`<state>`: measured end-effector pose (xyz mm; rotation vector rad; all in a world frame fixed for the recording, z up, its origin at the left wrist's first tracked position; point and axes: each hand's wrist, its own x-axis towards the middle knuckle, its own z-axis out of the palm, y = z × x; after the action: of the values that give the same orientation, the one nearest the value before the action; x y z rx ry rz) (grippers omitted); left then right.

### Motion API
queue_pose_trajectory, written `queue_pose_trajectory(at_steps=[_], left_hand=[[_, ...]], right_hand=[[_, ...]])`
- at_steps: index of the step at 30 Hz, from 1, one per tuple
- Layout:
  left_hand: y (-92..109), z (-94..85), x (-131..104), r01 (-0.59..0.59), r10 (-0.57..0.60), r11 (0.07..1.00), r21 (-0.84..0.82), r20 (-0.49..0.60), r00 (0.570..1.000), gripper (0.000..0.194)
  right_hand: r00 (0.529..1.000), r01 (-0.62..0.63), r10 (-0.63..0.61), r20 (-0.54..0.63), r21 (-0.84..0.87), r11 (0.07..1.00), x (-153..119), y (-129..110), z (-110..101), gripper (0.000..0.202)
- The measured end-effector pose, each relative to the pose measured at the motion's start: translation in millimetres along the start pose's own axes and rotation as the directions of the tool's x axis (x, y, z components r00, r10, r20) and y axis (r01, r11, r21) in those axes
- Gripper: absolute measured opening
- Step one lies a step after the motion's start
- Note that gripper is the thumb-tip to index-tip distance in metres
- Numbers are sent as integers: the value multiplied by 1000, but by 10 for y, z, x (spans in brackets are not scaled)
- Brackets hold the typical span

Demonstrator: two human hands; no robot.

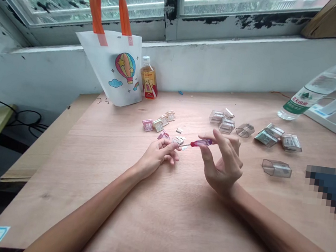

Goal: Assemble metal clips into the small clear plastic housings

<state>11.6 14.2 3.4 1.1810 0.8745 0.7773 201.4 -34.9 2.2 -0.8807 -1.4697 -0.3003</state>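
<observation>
Holds the screwdriver (203, 142) lightly by its clear purple handle in the right hand (226, 162), with the grip nearly closed, thumb below and fingers above. Points its thin shaft leftward from the red collar, to just beside the fingertips of the left hand (161, 153). Pinches thumb and index finger together on that left side, with any held piece too small to make out. Shows white Chinese characters, apparently 农夫山泉, on the green label of the tilted water bottle (322, 85), near the power strip (333, 115). Bears red-and-yellow print, too small to read, on the amber drink bottle (149, 79), beside the white bag (102, 60) with its balloon picture. On the table (114, 217), small metal pieces (179, 139) near the screwdriver's tip, pink and cream plastic pieces (158, 125) beyond the left hand, and clear gray cases (276, 169) behind and beside the right hand.
</observation>
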Motion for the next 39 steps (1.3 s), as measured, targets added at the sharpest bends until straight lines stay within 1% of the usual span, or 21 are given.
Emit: queue_pose_trajectory(at_steps=[4,7,9,10,12,14,15,17,19,21,23,25,27,28,31,32,34,35,36,38,39], left_hand=[[-8,-12,7,4,-4,1000,0,12,1000,43],[-16,-19,13,13,-12,1000,-9,17,1000,42],[-16,-20,11,10,-9,1000,-20,16,1000,41],[-14,-20,9,8,-8,1000,-22,17,1000,41],[-8,-20,2,10,-9,1000,-20,25,1000,40],[-5,-22,-3,16,-15,1000,-3,40,999,39],[-6,-22,-5,17,-18,1000,7,46,999,39],[-15,-18,-7,9,-10,1000,25,47,999,39],[-27,-7,-10,-15,14,999,38,32,999,39],[-33,10,-16,-39,39,998,51,1,999,39],[-30,26,-23,-44,46,997,56,-27,999,40],[-22,39,-28,-41,43,998,52,-44,998,43],[-19,50,-32,-45,48,997,64,-36,998,46],[-23,56,-35,-51,52,995,84,-20,998,47],[-49,73,-58,-67,61,983,171,37,997,49],[-56,75,-72,-72,66,977,202,37,997,50],[-52,68,-104,-123,135,952,281,-23,991,49],[-37,54,-119,-171,207,924,341,-71,976,46],[-14,32,-131,-228,302,880,416,-122,945,41],[46,-42,-134,-329,516,731,598,-168,840,30],[74,-92,-123,-353,602,634,689,-152,784,27]], right_hand=[[998,-63,62,25,51,997,-27,8,48,46],[977,-196,201,-71,74,978,-9,82,56,36],[945,-296,300,-128,49,954,9,214,46,32],[934,-333,332,-129,18,943,13,309,38,31],[932,-362,359,-50,-88,928,6,540,20,29],[925,-341,367,102,-207,917,-19,764,5,31],[914,-331,376,156,-252,909,-33,846,1,32],[904,-310,381,193,-319,896,-51,911,1,35],[915,-263,340,216,-320,910,-51,825,17,37],[920,-168,232,314,-220,961,-44,624,51,38],[887,-63,85,455,-65,996,-48,384,97,42],[828,-1,9,560,-15,1000,-74,187,147,50],[795,24,10,607,-47,999,-115,76,189,51],[792,28,19,610,-67,997,-135,53,204,48],[809,20,35,586,-87,996,-176,62,219,36],[815,7,40,579,-79,997,-180,74,215,35],[824,-28,54,564,-54,998,-174,94,201,33],[829,-48,63,556,-41,998,-166,99,193,33],[834,-67,73,548,-32,997,-158,103,186,33],[842,-98,93,532,-19,995,-140,109,172,32],[846,-108,99,524,-14,994,-134,113,167,31]])
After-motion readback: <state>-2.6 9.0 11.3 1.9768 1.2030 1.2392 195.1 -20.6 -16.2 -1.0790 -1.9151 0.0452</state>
